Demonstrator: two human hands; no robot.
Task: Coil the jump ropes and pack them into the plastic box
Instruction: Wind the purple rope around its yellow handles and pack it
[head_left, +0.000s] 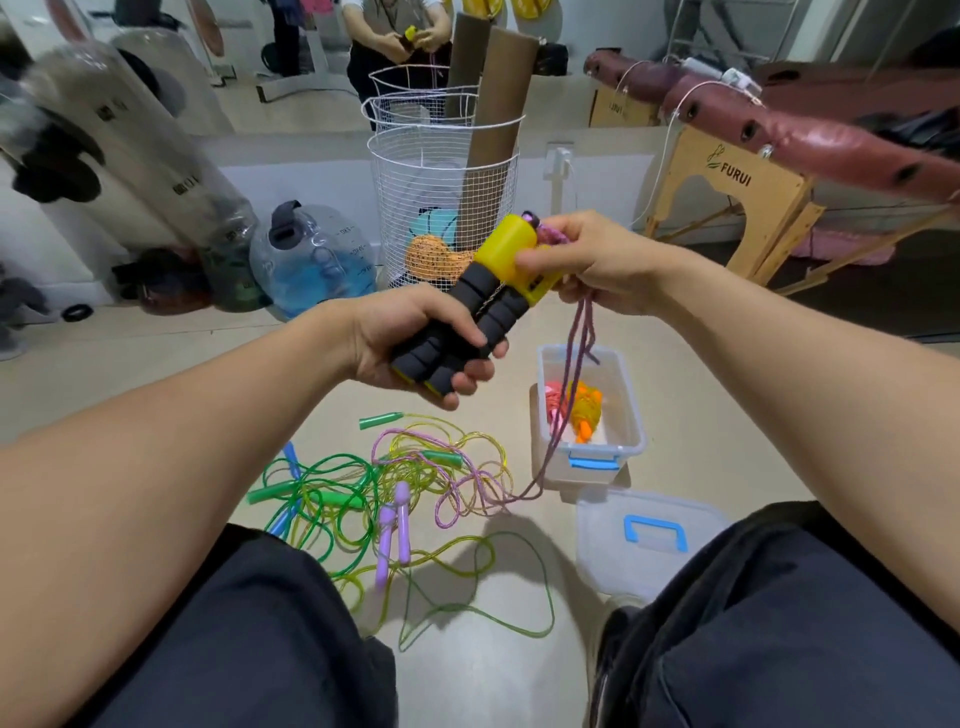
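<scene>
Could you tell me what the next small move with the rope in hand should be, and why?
Probably wind another loop of the purple cord around the handles. The left hand grips both handles together, the right hand pinches the cord at their yellow tops, and most of it trails down to the floor beside the box.

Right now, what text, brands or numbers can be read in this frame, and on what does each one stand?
"FURUI", with a small leaf logo above it: on the wooden leg panel of the massage table.
Cardboard box: printing too blurred to read.
Blue water jug: scale marks too small to read.
Clear punching bags: dark labels unreadable.
</scene>
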